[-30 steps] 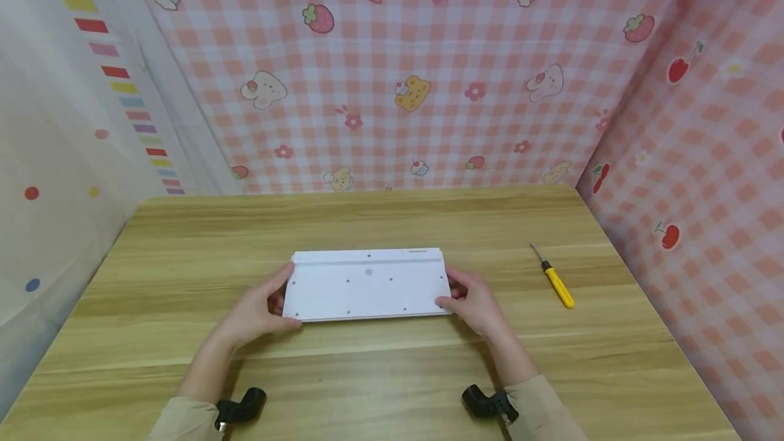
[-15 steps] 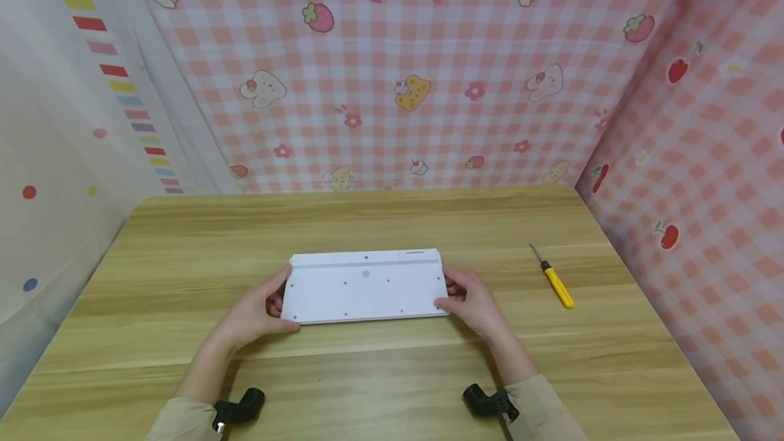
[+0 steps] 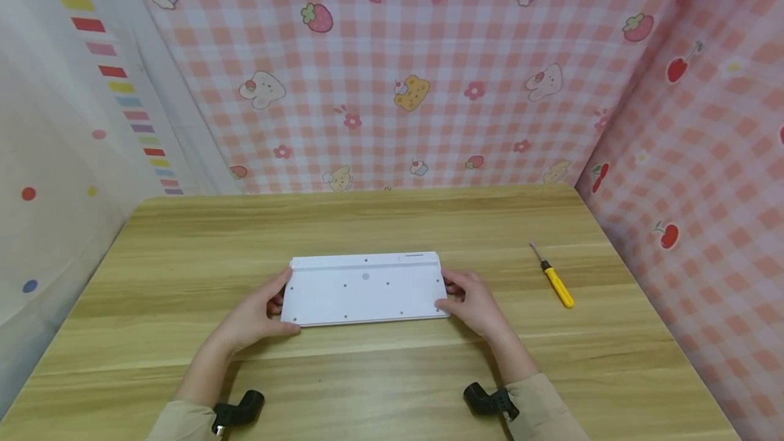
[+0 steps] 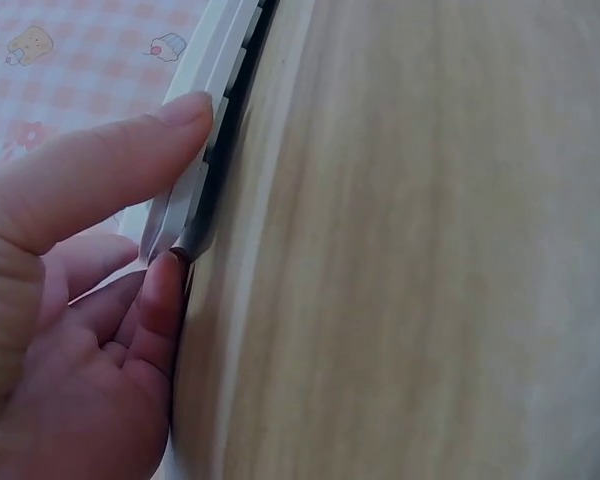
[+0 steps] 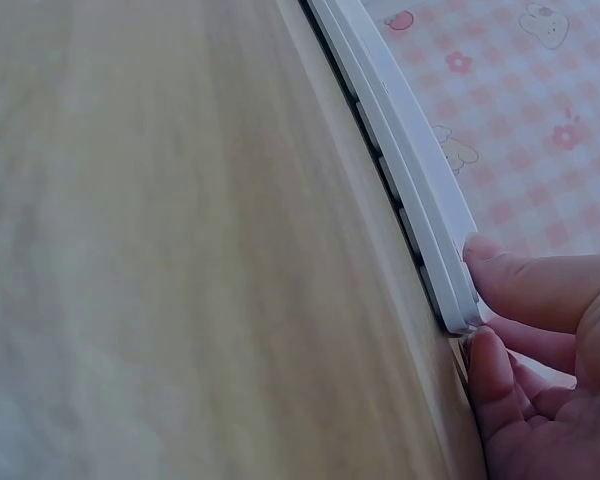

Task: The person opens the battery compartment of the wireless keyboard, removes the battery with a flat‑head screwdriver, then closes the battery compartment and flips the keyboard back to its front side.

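On the wood-grain table [image 3: 367,386], a white keyboard [image 3: 365,297] is near the middle, underside up and keys facing down. The left hand [image 3: 254,309] has thumb and fingers clamped on its left end, the right hand [image 3: 476,301] likewise on its right, and a yellow-handled screwdriver [image 3: 556,283] lies farther right

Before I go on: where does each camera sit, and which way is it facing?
Head: on the person's head, facing forward and down at the upturned white keyboard, yellow screwdriver and table; left hand, right hand and both sleeves show.
Left wrist: on that wrist, facing the keyboard's left end; only the left hand shows.
Right wrist: on that wrist, facing the keyboard's right end; only the right hand shows.
Shared: both wrist views catch the keyboard's edge, the table and the pink checked cloth behind.
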{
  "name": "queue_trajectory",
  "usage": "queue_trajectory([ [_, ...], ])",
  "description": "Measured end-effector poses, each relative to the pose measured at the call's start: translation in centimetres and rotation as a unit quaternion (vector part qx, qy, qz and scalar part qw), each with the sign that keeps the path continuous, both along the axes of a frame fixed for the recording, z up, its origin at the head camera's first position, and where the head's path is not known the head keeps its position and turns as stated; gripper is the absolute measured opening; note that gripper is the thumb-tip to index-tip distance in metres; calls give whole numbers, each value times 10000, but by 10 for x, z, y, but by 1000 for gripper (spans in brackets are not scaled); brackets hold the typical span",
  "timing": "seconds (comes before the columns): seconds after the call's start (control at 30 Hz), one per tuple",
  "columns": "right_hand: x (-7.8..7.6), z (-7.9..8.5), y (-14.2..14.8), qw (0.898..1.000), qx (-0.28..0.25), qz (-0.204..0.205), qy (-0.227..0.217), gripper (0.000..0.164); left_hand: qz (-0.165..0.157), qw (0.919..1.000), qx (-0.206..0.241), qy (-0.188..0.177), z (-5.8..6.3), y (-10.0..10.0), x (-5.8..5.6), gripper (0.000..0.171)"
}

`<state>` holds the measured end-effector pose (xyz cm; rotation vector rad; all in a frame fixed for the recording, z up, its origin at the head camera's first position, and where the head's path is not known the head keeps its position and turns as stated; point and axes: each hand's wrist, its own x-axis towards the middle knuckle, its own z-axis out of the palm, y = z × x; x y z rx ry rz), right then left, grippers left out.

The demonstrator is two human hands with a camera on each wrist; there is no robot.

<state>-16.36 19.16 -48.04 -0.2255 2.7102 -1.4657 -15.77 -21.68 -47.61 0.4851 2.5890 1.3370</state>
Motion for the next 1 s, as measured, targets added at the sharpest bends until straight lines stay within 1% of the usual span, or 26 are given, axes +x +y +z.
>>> queue_trajectory([
  [0.27, -1, -2, 0, 9999, -98, 21, -117, 57, -21, 9999, 97, 23, -1, -2, 1, 103],
  [0.5, -2, -2, 1, 9998, -76, 36, -176, 57, -47, 9999, -87, 110, 2, -1, 2, 104],
  [0.77, -2, -3, 3, 9995, -167, -26, -278, 57, -66, 9992, -317, 237, 0, 0, 0, 102],
  [0.9, -3, -3, 4, 9993, -208, -11, -311, 57, -108, 9993, -320, 178, 0, 0, -1, 103],
  [1.0, -3, -2, 5, 9991, -250, -14, -341, 56, -226, 9991, -342, 108, 3, 0, -2, 104],
])
